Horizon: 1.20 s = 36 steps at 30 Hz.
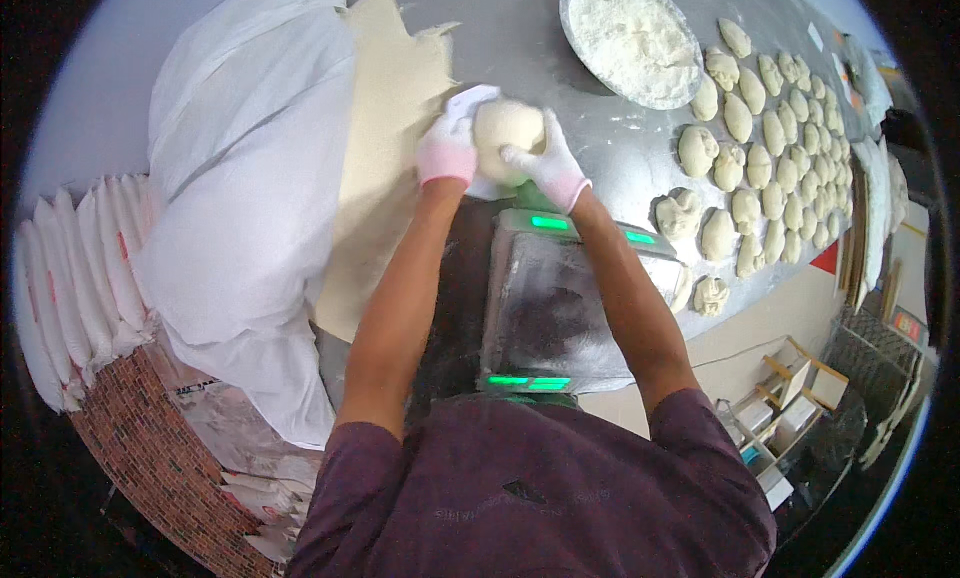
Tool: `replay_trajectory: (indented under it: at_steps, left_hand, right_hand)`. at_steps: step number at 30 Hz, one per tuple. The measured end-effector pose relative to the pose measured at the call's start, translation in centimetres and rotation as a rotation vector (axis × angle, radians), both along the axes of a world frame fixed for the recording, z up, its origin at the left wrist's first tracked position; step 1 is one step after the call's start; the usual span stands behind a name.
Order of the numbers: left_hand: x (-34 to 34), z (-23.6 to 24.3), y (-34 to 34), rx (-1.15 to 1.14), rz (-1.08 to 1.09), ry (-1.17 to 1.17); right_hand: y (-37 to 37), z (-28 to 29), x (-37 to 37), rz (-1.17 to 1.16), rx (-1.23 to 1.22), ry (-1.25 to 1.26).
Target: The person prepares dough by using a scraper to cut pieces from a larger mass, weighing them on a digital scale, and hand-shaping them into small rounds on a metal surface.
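Table [520, 38] of grey metal, dusted with flour. Big white cloth sack [240, 178] slumped along the left edge, on a broad flat beige dough sheet [385, 128]. Square metal scale with green lit displays [550, 308] at the near edge. Round metal bowl of white flour [630, 38] at the far edge. Rows of small pale dough pieces [770, 148] toward the right edge. Round pale dough ball [507, 128] mid-table, just beyond the scale, cupped between both white-gloved hands: left hand [447, 143] grasping its left side, right hand [548, 166] grasping its right.
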<state>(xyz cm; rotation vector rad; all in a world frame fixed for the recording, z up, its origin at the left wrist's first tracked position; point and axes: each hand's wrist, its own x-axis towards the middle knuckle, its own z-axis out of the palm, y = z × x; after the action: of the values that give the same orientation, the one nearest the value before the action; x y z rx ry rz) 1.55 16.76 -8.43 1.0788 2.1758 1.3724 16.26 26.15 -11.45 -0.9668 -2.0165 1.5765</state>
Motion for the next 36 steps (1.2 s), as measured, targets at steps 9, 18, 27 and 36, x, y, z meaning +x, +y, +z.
replay_trajectory:
  at_steps: [9, 18, 27, 36]
  left_hand:
    - [-1.6, 6.8, -2.1, -0.083, 0.246, 0.925]
    - [-1.4, 14.3, -23.4, 0.396, 0.905, -0.346]
    - [3.0, 6.5, -32.3, 0.256, 0.905, -0.214]
    - [3.1, 0.9, -29.6, 0.154, 0.353, 0.050]
  right_hand:
    - [4.1, 4.2, 1.6, -0.204, -1.058, 0.892]
    - [-3.6, 13.5, 1.5, 0.174, -0.523, 0.745]
    - [-17.3, 4.6, -0.8, 0.706, 0.546, -0.054]
    - [4.0, -0.7, 21.9, -0.494, 0.442, 0.004]
